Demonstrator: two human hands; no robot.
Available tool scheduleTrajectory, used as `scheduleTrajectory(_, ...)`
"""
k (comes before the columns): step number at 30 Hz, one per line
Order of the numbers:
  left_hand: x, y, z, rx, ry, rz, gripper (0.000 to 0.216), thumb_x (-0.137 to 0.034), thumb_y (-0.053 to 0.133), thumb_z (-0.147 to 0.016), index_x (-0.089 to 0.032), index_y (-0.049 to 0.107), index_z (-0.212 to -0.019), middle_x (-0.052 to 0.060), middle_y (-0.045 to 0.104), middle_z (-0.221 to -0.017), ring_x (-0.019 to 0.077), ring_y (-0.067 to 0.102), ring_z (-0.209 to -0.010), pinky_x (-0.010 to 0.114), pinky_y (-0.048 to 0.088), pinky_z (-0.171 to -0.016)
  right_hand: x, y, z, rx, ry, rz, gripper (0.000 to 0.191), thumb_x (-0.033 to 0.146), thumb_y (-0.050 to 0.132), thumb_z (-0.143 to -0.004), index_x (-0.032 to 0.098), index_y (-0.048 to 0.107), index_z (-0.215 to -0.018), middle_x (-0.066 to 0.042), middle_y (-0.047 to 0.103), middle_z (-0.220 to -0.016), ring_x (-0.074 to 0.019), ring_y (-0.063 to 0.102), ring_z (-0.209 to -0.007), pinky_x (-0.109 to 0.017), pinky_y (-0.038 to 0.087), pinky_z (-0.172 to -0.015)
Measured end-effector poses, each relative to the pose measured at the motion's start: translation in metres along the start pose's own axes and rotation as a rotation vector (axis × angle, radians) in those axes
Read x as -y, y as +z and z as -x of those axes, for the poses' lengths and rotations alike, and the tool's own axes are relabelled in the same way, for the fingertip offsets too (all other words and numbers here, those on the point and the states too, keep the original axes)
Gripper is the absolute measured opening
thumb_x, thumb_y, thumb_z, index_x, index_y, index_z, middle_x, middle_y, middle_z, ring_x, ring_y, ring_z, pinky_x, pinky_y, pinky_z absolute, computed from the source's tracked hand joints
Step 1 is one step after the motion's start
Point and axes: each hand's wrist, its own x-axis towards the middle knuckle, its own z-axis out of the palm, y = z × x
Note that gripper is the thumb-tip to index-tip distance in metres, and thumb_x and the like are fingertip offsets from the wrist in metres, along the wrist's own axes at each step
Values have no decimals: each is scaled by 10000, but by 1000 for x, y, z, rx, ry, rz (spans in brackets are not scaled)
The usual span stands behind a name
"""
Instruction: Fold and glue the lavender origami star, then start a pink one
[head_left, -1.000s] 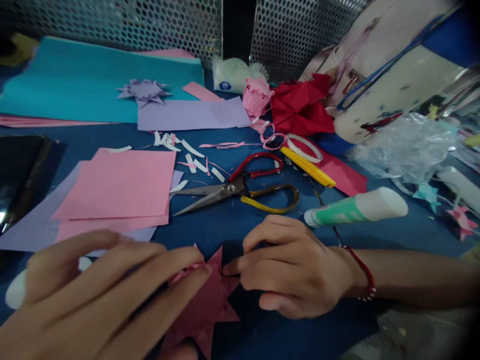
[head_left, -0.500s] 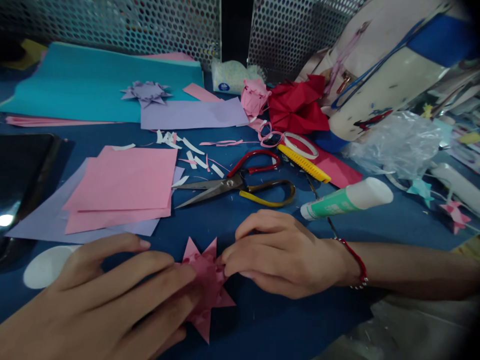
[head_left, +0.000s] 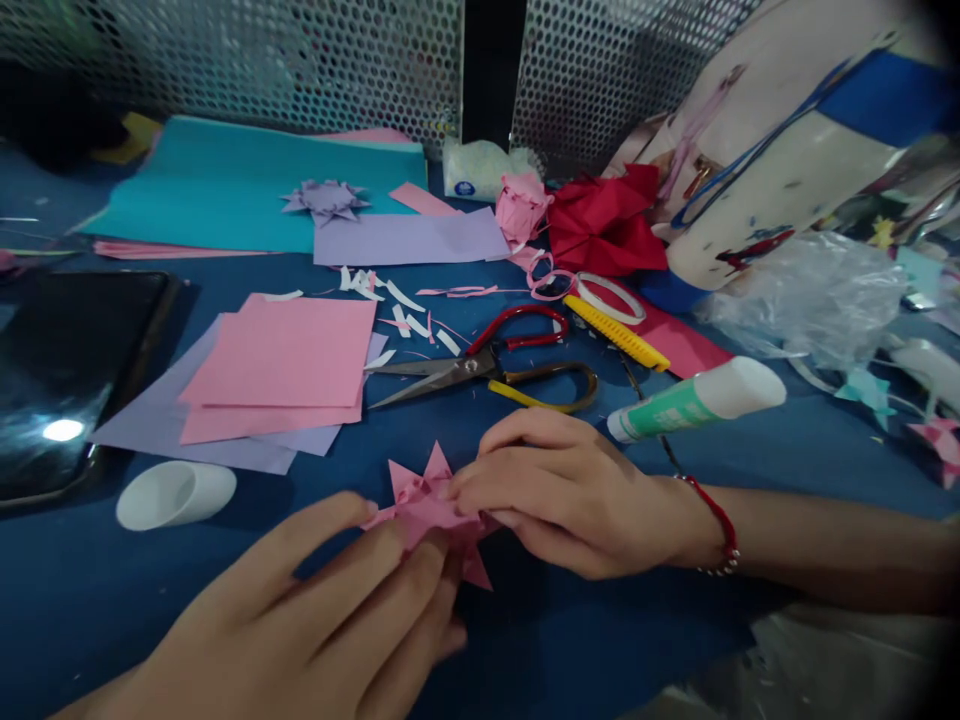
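A pink folded-paper star (head_left: 431, 515) with several sharp points is held low over the blue tabletop between both hands. My left hand (head_left: 322, 600) grips it from the left and front, its fingers covering the near side. On the star's right side, my right hand (head_left: 559, 490) pinches a point between thumb and fingers; the fingertips are partly hidden. Just beyond the hands lie scissors (head_left: 480, 368) with red and yellow handles, blades parted. A glue stick (head_left: 697, 400) without its cap rests beyond my right hand. Its likely cap, a white cylinder (head_left: 176, 495), lies beyond my left hand.
Pink paper squares (head_left: 281, 355) sit over lilac sheets beside a black phone (head_left: 82, 370). Farther back are teal paper (head_left: 240, 175), a lilac paper star (head_left: 328, 202), a red paper ornament (head_left: 604, 220) and a yellow cutter (head_left: 616, 332). A large bottle (head_left: 780, 190) stands tilted-looking at right.
The view has shifted slightly left. My left hand has moved right and closer to my right hand, covering more of the star's front, and the star has tilted. The white cylinder is now uncovered.
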Motion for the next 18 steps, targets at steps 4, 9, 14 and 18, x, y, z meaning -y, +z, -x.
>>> scheduleTrajectory(4, 4, 0, -5, 41, -4, -15, 405, -485, 489, -1162, -225, 800, -1153, 20, 823, -1215, 236, 688, -1186, 485, 147, -1451, 0, -1, -1, -3, 10, -12, 208, 98, 524, -1088, 153, 674, -1221, -54, 837, -1174, -221, 673, -1095, -374, 597, -1010)
scheduleTrajectory(9, 7, 9, 0, -22, -67, 80, 413, -530, 521, -1145, -211, 783, -1175, 14, 815, -1236, 218, 652, -1227, 422, 182, -1449, -3, -2, -3, -97, 201, -175, 167, 78, 519, -1088, 185, 643, -1118, -72, 812, -1105, -189, 674, -1028, -355, 589, -985)
scheduleTrajectory(14, 9, 13, 7, -3, -55, 98, 347, -365, 487, -1138, -229, 767, -1292, -9, 794, -1326, 194, 672, -1239, 388, 222, -1435, -4, -3, -2, -103, 236, -201, 176, 70, 523, -1079, 179, 653, -1130, -60, 804, -1074, -179, 638, -979, -324, 584, -928)
scheduleTrajectory(18, 9, 12, 21, 47, -58, 84, 376, -337, 470, -1130, -300, 756, -1370, -29, 783, -1400, 207, 703, -1311, 389, 353, -1374, -3, -4, -3, -66, 250, -192, 192, 94, 507, -1095, 174, 675, -1142, -52, 799, -1047, -176, 630, -961, -314, 581, -914)
